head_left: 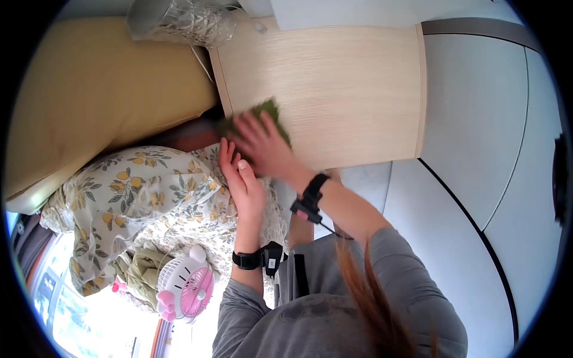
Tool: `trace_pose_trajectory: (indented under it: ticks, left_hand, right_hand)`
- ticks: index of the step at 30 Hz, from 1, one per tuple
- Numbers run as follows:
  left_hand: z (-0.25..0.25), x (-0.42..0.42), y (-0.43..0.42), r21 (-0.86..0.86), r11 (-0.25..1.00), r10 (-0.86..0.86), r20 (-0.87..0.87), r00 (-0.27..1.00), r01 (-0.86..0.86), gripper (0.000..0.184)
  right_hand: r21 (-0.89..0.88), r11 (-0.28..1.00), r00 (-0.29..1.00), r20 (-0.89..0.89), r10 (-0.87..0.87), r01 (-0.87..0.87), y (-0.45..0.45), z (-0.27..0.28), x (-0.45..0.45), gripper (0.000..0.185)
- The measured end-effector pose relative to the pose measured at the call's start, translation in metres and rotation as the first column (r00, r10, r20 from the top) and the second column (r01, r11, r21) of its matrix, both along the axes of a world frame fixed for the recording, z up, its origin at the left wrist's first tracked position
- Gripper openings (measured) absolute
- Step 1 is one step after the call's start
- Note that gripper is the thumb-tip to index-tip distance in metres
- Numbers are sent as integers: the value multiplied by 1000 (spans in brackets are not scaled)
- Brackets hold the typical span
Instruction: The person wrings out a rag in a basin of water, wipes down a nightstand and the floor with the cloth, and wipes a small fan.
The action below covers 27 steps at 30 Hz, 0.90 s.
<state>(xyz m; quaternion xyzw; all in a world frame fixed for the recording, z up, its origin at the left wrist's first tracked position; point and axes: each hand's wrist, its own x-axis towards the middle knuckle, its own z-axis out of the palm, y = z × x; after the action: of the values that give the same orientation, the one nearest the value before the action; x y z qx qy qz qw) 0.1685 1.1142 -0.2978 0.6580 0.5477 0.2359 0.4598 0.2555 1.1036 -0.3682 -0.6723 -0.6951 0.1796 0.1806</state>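
Note:
A dark green cloth [270,109] lies at the left front corner of the pale wooden tabletop [334,89]. My right hand [262,143] is on top of it, blurred by motion, and covers most of the cloth. Just below that corner, my left hand [243,190] is held close beside the right one, palm turned up and toward it. Its fingers are stretched out and I see nothing held in them. Both wrists wear black straps with small devices.
A clear textured glass vessel [185,22] stands at the upper left. A tan padded headboard [107,77] and lemon-print bedding [131,179] fill the left. A pink and white fan [188,286] lies beside an olive cloth [142,271]. White cabinet doors [471,119] line the right.

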Motion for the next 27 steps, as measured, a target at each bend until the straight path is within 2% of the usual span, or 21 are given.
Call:
trace_pose_trajectory:
  ticks: [2,3,5,7,11,16,17,18,19,20,21,22,24,25,26,27]
  left_hand:
    - [5,1,-3,-7,1000,-8,28,1000,8,48]
    - [8,2,-3,-1,999,-43,8,999,43,46]
    - [11,8,-5,-15,997,-75,-13,997,75,46]
    - [12,15,-8,-20,990,-140,-64,988,139,45]
    - [22,39,-9,4,973,-233,4,973,233,41]
    - [33,80,-9,38,931,-364,38,931,362,42]
    - [36,89,-12,29,921,-389,28,921,388,42]
    - [37,99,-14,29,911,-412,35,910,411,42]
    - [37,111,-13,4,903,-429,40,903,429,41]
    - [35,119,-12,-27,895,-444,42,895,445,40]
    - [30,129,-11,-16,885,-464,39,885,465,41]
    - [23,139,-10,-17,879,-476,46,878,477,41]
    - [7,158,-4,125,784,-596,-118,794,608,47]
    - [-4,169,-3,121,772,-613,-117,781,624,47]
    - [-13,178,0,118,674,-655,-360,664,729,53]
    - [-20,186,2,84,570,-638,-582,504,817,60]
  right_hand:
    - [-12,988,987,-50,153,-154,-38,-2,-14,72]
    - [-13,990,988,-53,143,-144,-49,3,-7,72]
    - [-132,967,975,-81,208,-217,-75,12,22,60]
    - [-42,992,969,214,123,-117,-104,1,53,57]
    - [-104,994,956,289,57,-28,-171,3,137,59]
    - [-114,976,907,401,-126,186,-251,14,228,64]
    - [-272,907,938,217,-269,323,-266,20,240,61]
    - [-439,800,899,48,-434,410,-277,28,248,58]
    - [-432,791,888,53,-457,433,-284,33,252,58]
    - [-460,659,670,-168,-723,595,-293,39,249,52]
    - [-525,492,345,-358,-868,694,-299,45,251,48]
    - [-523,480,334,-352,-874,704,-295,57,253,48]
    - [-623,448,67,-537,-841,641,-276,70,247,47]
    - [-352,601,331,-587,-739,717,-266,61,247,50]
    - [-356,588,316,-587,-745,726,-255,44,250,50]
    - [-278,633,465,-484,-742,722,-244,21,254,52]
